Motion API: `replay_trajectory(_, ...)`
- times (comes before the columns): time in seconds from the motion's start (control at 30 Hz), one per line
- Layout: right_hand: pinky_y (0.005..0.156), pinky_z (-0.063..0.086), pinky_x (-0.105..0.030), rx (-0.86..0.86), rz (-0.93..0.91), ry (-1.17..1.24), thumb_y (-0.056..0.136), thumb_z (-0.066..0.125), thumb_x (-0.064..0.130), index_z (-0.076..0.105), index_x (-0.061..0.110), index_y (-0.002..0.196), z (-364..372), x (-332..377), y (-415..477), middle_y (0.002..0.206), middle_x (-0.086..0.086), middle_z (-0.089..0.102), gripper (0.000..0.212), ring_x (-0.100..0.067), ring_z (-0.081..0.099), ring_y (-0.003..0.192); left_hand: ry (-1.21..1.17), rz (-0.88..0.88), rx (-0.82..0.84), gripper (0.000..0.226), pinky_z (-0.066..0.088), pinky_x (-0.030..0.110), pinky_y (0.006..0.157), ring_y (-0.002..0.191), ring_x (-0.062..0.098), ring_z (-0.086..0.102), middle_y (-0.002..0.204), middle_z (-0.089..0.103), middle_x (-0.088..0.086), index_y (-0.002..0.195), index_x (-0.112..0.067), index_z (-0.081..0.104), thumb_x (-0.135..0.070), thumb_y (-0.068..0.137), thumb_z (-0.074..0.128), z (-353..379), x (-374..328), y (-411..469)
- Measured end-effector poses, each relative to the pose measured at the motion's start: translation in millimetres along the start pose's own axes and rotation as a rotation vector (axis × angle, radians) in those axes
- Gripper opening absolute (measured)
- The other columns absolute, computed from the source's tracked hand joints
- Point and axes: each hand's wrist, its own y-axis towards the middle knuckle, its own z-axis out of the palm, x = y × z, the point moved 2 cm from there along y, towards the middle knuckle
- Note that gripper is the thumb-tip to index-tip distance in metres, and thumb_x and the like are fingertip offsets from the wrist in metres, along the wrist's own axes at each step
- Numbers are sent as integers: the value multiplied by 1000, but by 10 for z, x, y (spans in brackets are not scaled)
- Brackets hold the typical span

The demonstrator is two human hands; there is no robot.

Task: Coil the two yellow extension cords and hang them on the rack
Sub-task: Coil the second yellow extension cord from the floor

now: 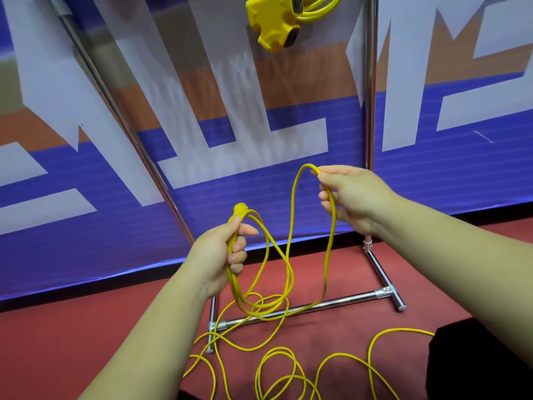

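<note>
second cord (291,215) mid-coil: left hand (227,255) grips the gathered loops; right hand (350,197), beside it, pinches a new loop. slack trails below both. next, likely: pass it to the left hand.

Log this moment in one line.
step: coiling | left hand: grips coil | right hand: pinches cord loop | other cord: hangs above | slack: on floor

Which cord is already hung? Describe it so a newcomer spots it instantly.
Follow the chrome rack's right upright to the picture's top edge. Just left of it hangs a coiled cord ending in a chunky yellow outlet block; the other cord trails on the floor.
</note>
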Motion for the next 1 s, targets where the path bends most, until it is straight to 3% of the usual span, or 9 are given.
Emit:
replay_trajectory(0.2,65,56,-24,79,-27,-86,99,61,20,70,21,113,99,-55,-53,81,1,63,18,-12,61,68,-153,-58,120,27,44,24,50,51,11,45,66,46,1,104,-1,67,-21,101,50,150,86,-25)
replay_trajectory(0.33,68,56,-25,156,-160,-291,96,64,20,73,29,104,223,-113,-123,78,4,66,15,-9,61,67,-233,-88,141,29,31,20,48,51,8,37,68,43,-2,118,-3,67,-20,100,51,239,94,-19)
replay_trajectory(0.5,64,51,-30,270,-327,-491,95,65,25,72,47,88,355,-136,-266,67,1,64,24,-11,56,62,-377,-151,133,40,25,19,45,47,7,34,64,41,-3,125,-9,66,-36,100,50,287,89,10)
replay_trajectory(0.6,57,43,-20,312,-421,-586,95,64,25,72,54,79,408,-115,-334,63,4,63,34,-8,52,59,-421,-151,159,45,26,20,45,47,8,34,64,42,-2,110,-11,70,-48,99,47,291,79,17)
replay_trajectory(0.73,67,46,-14,317,-517,-696,93,67,22,78,39,103,479,-157,-361,74,23,68,22,3,62,75,-454,-115,131,47,27,20,45,48,9,36,67,45,-1,86,-13,71,-54,96,49,291,72,31)
replay_trajectory(0.87,67,37,-12,373,-634,-817,92,70,25,78,34,109,565,-241,-407,70,12,54,21,0,54,73,-491,-84,31,33,31,18,42,50,9,41,69,53,0,99,-11,71,-40,98,55,285,44,28)
replay_trajectory(1.0,69,35,-12,411,-649,-839,92,69,29,76,39,111,601,-321,-421,74,11,56,23,0,54,75,-533,-33,-32,22,33,22,48,55,12,46,67,48,0,84,-12,61,-24,100,51,227,-13,44)
